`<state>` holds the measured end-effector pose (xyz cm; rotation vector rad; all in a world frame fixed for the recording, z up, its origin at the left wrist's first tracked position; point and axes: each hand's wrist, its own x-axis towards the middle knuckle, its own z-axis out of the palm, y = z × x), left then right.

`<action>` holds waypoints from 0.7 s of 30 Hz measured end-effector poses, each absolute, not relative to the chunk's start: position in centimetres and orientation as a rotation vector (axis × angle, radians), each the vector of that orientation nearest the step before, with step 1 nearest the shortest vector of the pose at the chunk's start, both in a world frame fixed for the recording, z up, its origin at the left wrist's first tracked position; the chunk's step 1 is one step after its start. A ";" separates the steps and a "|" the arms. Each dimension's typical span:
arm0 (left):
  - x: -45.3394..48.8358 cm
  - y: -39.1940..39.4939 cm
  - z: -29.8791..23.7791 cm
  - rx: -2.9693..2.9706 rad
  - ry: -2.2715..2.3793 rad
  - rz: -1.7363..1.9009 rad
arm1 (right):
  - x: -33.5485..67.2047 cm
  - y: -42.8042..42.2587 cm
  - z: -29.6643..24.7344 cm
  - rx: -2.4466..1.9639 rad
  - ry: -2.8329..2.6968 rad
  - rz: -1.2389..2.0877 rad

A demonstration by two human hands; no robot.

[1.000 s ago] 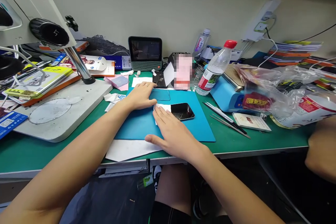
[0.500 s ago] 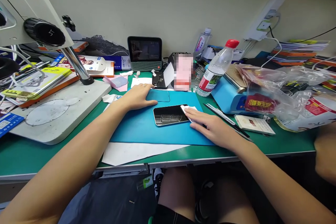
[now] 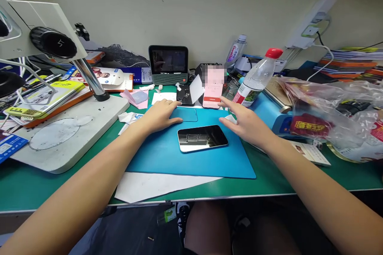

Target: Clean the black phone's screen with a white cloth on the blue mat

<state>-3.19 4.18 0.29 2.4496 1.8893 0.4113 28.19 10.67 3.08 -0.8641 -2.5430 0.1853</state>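
Observation:
My left hand (image 3: 163, 116) lies flat on the blue mat (image 3: 191, 165), fingers stretched and thumb out. Beside its fingertips is a clear glass screen protector (image 3: 190, 115), partly covered by the hand. A smartphone (image 3: 202, 138) with a dark, glossy screen lies face up on the mat between my hands. To its upper right, my right hand (image 3: 243, 122) is raised over the mat edge with thumb and fingers apart. A white wipe (image 3: 231, 118) shows between its thumb and fingers, seemingly lying on the mat; part of it is hidden.
A second phone with a pink screen (image 3: 213, 91) leans at the back, near a smart display (image 3: 168, 65). A bottle with a red cap (image 3: 259, 75) stands behind my right hand. The microscope stand (image 3: 68, 131) is on the left, plastic bags (image 3: 338, 107) on the right.
My right hand has lifted off the phone's right end and moved up and right, its fingers spreading; the wipe has left the phone. My left hand stays put.

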 end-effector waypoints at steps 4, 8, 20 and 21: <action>-3.1 4.3 0.1 2.430 1.884 0.511 | 25.1 11.0 2.6 -0.778 -2.510 0.330; -3.0 4.3 0.7 2.398 1.866 0.659 | 24.9 11.5 1.8 -0.836 -2.362 0.482; -0.1 2.8 1.4 2.238 1.567 0.876 | 26.3 11.6 1.1 -0.652 -2.396 0.796; 0.0 2.7 1.4 2.244 1.549 0.866 | 26.3 11.6 1.1 -0.637 -2.383 0.816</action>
